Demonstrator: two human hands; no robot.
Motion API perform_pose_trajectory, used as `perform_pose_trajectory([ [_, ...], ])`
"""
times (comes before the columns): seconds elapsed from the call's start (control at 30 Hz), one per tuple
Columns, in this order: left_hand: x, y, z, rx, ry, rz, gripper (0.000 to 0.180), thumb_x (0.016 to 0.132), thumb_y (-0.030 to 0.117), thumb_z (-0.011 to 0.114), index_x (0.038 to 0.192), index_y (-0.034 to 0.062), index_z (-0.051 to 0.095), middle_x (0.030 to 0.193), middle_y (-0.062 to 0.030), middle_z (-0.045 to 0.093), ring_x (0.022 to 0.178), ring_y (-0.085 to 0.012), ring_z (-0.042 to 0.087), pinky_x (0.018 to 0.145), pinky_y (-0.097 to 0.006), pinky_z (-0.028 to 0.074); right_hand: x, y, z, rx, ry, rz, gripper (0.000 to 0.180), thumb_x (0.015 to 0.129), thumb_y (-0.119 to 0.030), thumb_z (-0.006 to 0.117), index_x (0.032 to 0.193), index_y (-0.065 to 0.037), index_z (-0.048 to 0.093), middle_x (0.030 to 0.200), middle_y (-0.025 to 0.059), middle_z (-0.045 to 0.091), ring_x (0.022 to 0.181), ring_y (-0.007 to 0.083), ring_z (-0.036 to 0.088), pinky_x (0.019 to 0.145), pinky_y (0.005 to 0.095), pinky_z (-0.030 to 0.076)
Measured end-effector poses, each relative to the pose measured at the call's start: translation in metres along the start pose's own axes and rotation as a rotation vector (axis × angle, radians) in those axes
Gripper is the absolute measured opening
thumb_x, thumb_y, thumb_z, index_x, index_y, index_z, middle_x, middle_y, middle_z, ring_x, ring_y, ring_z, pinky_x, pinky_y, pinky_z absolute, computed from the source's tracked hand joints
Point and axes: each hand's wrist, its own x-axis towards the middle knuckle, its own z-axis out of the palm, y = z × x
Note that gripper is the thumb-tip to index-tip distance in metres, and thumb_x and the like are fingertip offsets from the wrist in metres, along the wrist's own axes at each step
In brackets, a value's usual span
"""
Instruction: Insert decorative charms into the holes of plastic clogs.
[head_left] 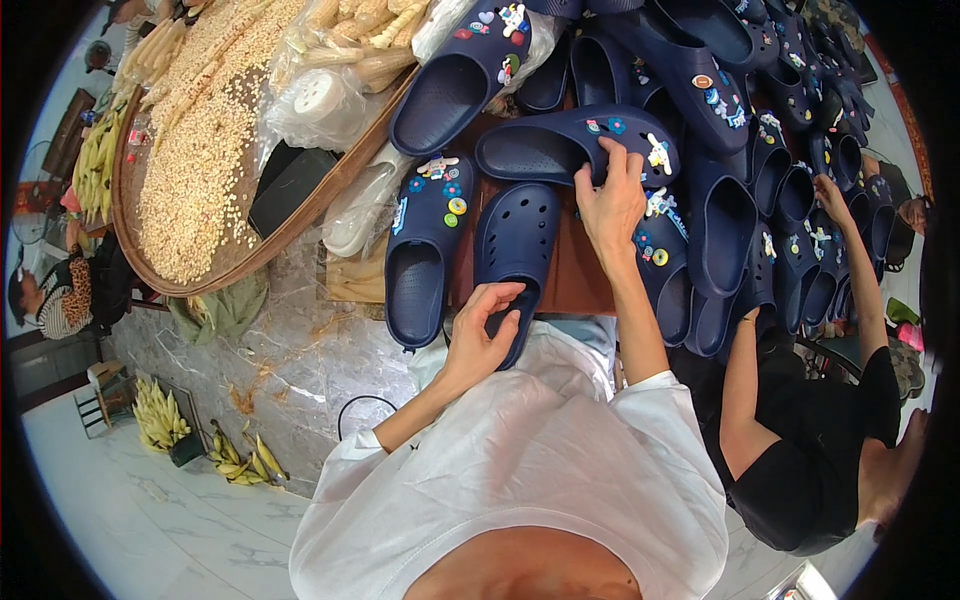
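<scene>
A plain navy clog (517, 235) with holes in its upper lies in front of me, toe away, without charms. My left hand (480, 340) is curled at its heel opening, fingers bent over the near side. Beyond it, a second navy clog (530, 148) lies sideways, its toe to the right, with flower and white character charms. My right hand (612, 205) grips this one at the edge of its upper, thumb and fingers bent. Left of the plain clog stands a decorated clog (415, 290), and another decorated clog (440, 100) lies farther off.
Many navy clogs (722, 235) pile up to the right, where another person's hand (832, 198) reaches in. A round woven tray (185, 288) of corn kernels (195, 195) stands at left, with bagged cobs (340, 45) on it. Below are a grey marble surface (300, 350) and corn ears (160, 415).
</scene>
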Motion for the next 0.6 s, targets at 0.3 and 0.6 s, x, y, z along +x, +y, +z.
perform_pose_trajectory([
  [0.3,-0.001,-0.006,0.0,-0.019,0.042,0.041,0.032,0.088,0.0,0.058,0.12,-0.0003,0.062,0.116,-0.0129,0.063,0.106,-0.0236,0.063,0.094,-0.033,0.05,0.028,-0.012,0.003,0.041,0.089,-0.151,0.027,0.075,-0.003,0.065,0.1,-0.009,0.068,0.085,0.0091,0.061,0.073,0.0302,0.066,0.065,0.0406,0.053],
  [0.6,-0.004,-0.002,0.0,0.006,0.004,0.011,0.032,0.09,-0.004,0.059,0.121,-0.0005,0.061,0.12,-0.0111,0.06,0.112,-0.0201,0.06,0.101,-0.032,0.047,0.065,-0.024,0.03,0.006,0.16,-0.256,0.024,0.074,-0.001,0.064,0.096,-0.01,0.066,0.086,0.009,0.063,0.072,0.0306,0.067,0.063,0.0415,0.054],
])
